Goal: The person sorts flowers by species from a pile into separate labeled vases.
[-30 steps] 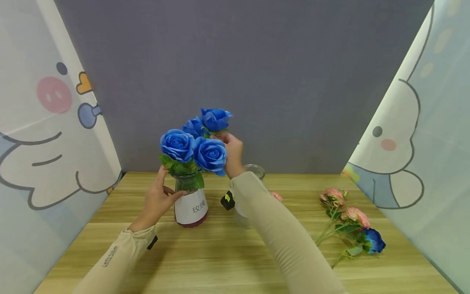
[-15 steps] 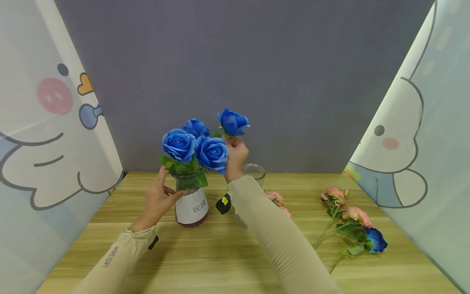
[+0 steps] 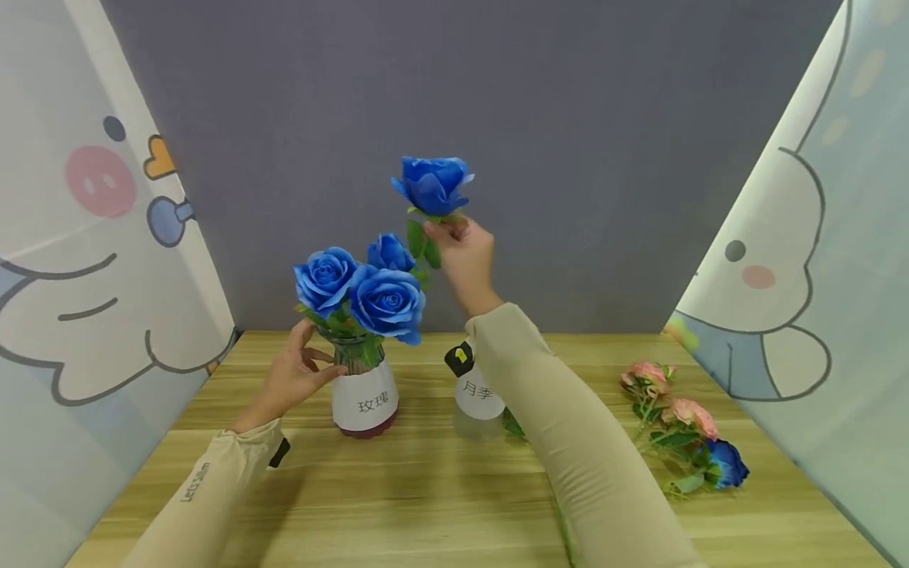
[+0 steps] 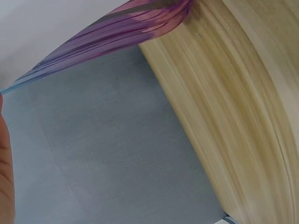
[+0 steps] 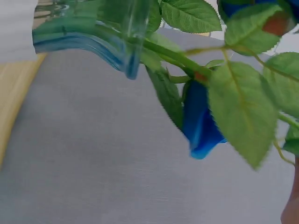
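On the left of the table a glass vase (image 3: pixel 366 420) with a purplish base and a white paper label holds three blue roses (image 3: pixel 387 300). My left hand (image 3: pixel 291 379) holds this vase near its neck, thumb in front. Above and right of the bunch, my right hand (image 3: pixel 465 256) pinches another blue rose (image 3: pixel 434 186) by the stem just under its bloom. Leaves of its stem hang beside the bunch; the stem's lower end is hidden. The right wrist view shows the vase's rim (image 5: pixel 133 42) with green stems passing through it.
A second labelled glass vase (image 3: pixel 479 424) stands right of the first, partly behind my right sleeve. Pink flowers (image 3: pixel 690 416) and a blue flower (image 3: pixel 726 464) lie on the table at right. A grey panel (image 3: pixel 568 158) rises behind the table.
My right hand has lifted its blue rose upward, apart from the other blooms. The vase and my left hand have shifted slightly left in the head view, the left hand keeping its hold.
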Demonstrator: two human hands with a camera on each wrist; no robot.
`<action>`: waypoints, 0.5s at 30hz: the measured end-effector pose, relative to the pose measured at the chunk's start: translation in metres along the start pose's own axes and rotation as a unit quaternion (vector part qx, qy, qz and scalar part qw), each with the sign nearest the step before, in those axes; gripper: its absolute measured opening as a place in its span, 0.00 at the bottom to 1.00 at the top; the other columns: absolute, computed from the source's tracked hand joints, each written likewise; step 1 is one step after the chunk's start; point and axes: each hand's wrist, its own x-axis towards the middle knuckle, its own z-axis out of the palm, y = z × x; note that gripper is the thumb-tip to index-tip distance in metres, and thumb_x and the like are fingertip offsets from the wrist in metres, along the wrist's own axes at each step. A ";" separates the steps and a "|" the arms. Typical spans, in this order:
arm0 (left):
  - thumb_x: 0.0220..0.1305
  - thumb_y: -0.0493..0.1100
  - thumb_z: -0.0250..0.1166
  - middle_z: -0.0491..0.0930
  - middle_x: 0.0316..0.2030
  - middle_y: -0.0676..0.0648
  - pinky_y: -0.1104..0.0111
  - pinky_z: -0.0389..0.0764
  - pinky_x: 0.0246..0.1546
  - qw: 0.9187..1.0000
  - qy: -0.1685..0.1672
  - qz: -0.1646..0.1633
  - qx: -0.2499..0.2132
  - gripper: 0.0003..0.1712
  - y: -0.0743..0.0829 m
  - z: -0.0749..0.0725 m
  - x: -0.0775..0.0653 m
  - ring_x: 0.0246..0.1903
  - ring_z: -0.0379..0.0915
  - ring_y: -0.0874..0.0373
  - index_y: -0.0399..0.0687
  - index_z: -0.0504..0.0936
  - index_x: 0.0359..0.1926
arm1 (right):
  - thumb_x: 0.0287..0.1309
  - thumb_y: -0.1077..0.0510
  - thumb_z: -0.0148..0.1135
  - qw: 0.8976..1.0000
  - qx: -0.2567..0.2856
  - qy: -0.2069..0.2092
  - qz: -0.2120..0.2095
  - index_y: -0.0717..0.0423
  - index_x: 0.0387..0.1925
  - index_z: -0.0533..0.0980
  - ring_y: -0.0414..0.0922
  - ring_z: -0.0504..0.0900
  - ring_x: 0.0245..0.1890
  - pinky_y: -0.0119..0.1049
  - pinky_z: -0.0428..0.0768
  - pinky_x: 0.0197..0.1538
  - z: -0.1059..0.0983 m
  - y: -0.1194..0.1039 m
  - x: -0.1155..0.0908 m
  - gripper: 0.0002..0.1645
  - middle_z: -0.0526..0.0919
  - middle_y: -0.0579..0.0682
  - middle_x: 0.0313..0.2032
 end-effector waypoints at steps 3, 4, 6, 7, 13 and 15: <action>0.41 0.19 0.72 0.61 0.63 0.25 0.74 0.76 0.22 1.000 -0.002 -0.006 -0.019 0.54 0.001 -0.001 0.001 0.30 0.79 0.63 0.36 0.54 0.68 | 0.54 0.70 0.66 0.998 -0.014 -0.060 0.010 0.75 0.32 0.80 0.46 0.82 0.24 0.24 0.71 0.26 0.007 -0.002 0.000 0.07 0.84 0.65 0.27; 0.41 0.19 0.72 0.61 0.63 0.25 0.74 0.76 0.22 1.000 -0.001 -0.010 -0.021 0.54 0.001 -0.001 0.001 0.30 0.79 0.62 0.36 0.54 0.68 | 0.55 0.69 0.66 0.997 -0.025 -0.073 0.010 0.75 0.31 0.80 0.45 0.80 0.22 0.24 0.69 0.25 0.009 -0.001 -0.002 0.07 0.84 0.65 0.26; 0.41 0.19 0.72 0.61 0.64 0.25 0.74 0.76 0.22 1.000 0.000 -0.015 -0.021 0.54 0.003 0.000 0.001 0.30 0.81 0.58 0.36 0.54 0.68 | 0.54 0.70 0.66 0.996 -0.033 -0.084 0.024 0.74 0.28 0.79 0.40 0.75 0.17 0.23 0.67 0.23 0.014 0.004 -0.009 0.06 0.83 0.62 0.23; 0.41 0.19 0.72 0.61 0.64 0.25 0.74 0.76 0.22 1.000 -0.001 -0.017 -0.020 0.54 0.003 0.000 0.001 0.30 0.81 0.58 0.37 0.54 0.68 | 0.53 0.69 0.66 0.995 -0.035 -0.084 0.037 0.74 0.26 0.78 0.38 0.73 0.16 0.23 0.65 0.22 0.016 0.007 -0.014 0.07 0.82 0.62 0.21; 0.41 0.19 0.72 0.60 0.65 0.26 0.74 0.77 0.23 1.000 -0.004 -0.018 0.000 0.54 0.003 0.001 0.003 0.30 0.79 0.65 0.37 0.55 0.68 | 0.52 0.67 0.63 0.993 -0.077 -0.076 0.038 0.69 0.26 0.81 0.43 0.78 0.22 0.26 0.73 0.27 0.025 0.033 -0.041 0.06 0.84 0.59 0.24; 0.41 0.19 0.72 0.60 0.65 0.26 0.74 0.77 0.23 1.000 -0.002 -0.018 0.001 0.53 0.003 0.001 0.003 0.30 0.79 0.65 0.37 0.55 0.68 | 0.55 0.61 0.58 0.994 -0.085 -0.063 -0.006 0.58 0.23 0.82 0.39 0.78 0.23 0.26 0.73 0.27 0.035 0.071 -0.048 0.10 0.83 0.48 0.22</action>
